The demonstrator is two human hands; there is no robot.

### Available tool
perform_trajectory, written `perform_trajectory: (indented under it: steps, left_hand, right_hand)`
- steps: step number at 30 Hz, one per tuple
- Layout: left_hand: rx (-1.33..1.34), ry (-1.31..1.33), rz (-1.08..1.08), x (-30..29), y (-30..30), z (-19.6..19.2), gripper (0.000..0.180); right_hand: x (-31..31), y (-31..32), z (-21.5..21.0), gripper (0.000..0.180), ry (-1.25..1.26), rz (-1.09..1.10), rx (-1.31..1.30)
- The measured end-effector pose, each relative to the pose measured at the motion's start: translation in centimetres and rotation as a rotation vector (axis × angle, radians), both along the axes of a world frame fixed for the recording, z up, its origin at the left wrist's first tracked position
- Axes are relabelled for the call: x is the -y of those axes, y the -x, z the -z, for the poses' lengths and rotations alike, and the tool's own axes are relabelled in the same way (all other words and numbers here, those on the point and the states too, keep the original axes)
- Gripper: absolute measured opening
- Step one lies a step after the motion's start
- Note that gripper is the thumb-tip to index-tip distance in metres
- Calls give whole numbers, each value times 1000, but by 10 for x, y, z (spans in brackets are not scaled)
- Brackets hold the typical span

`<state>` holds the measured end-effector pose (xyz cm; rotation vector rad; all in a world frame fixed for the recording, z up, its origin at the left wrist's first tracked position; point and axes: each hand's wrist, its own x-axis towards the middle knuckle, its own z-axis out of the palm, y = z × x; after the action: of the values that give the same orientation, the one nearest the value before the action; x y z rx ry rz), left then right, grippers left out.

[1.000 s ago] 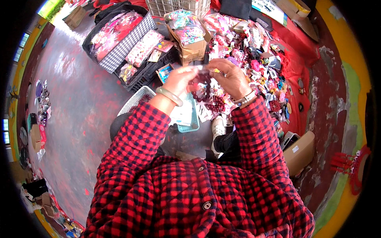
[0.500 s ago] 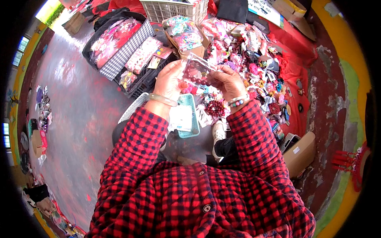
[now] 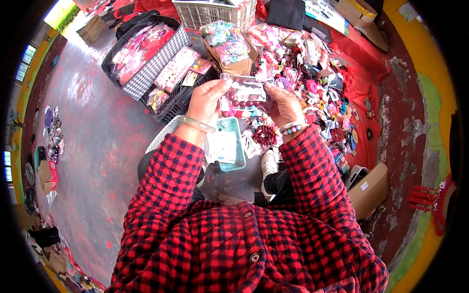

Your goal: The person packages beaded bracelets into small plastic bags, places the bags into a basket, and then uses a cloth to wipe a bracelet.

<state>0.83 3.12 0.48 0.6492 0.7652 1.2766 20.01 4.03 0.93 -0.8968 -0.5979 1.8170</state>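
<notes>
Between my hands I hold a clear plastic bag stretched flat, with dark red beads lying along its lower part. My left hand pinches the bag's left edge between thumb and fingers. At the opposite edge, my right hand grips it the same way. Below the bag stands a light-blue plastic basket with white packets in it. A bunch of dark red beads lies on the pile just below my right hand.
A large heap of hair ornaments and small packets spreads over red cloth on the right. Ahead are a cardboard box of bagged goods, a houndstooth-patterned bin and a grey crate. An open cardboard box stands near my right elbow.
The bag has been pulled flatter and wider between my hands, and the beads now lie in a row along its lower part. My hands have moved slightly apart.
</notes>
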Motion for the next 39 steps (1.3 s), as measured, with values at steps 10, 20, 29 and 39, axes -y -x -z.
perform_trajectory:
  steps: [10,20,29,39]
  left_hand:
    - [-133,-42,286,6,-3,-12,21]
    - [-333,-73,275,4,-18,-8,18]
    - [-354,-93,204,-4,-51,-9,21]
    - [-494,-164,74,-3,-66,-16,14]
  right_hand:
    - [3,-5,-8,17,-53,-64,8]
    - [3,-15,-6,22,-52,-190,-11]
    - [-8,-43,-8,16,-32,-162,12]
    - [-13,-60,0,19,-26,-196,31]
